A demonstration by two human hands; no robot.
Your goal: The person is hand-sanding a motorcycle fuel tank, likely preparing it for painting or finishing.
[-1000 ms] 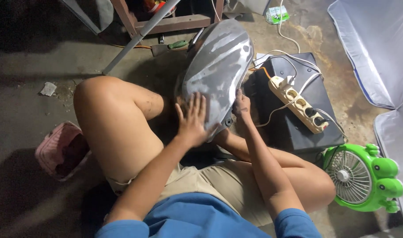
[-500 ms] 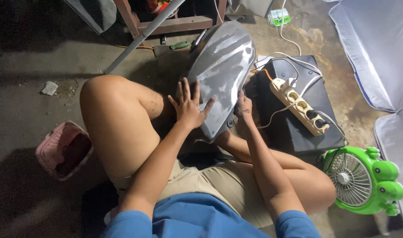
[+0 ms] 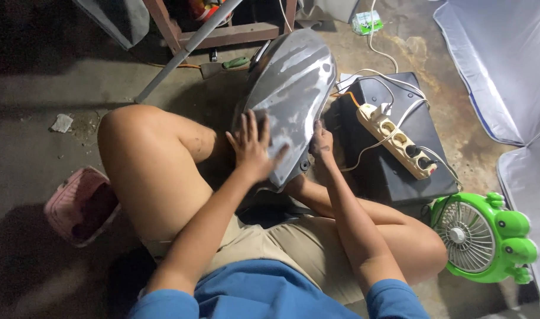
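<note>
Left hand (image 3: 253, 147) flat, fingers spread, on grey panel (image 3: 293, 88); right hand (image 3: 321, 143) grips panel edge; surface patchy, rubbing seems unfinished

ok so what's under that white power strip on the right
The white power strip lies on a flat black case, its cords looping across the lid. The case sits on the concrete floor; what the case holds is hidden.

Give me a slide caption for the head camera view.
Seated on the floor, left hand flat on a curved grey metal panel, right hand gripping its edge.
</note>
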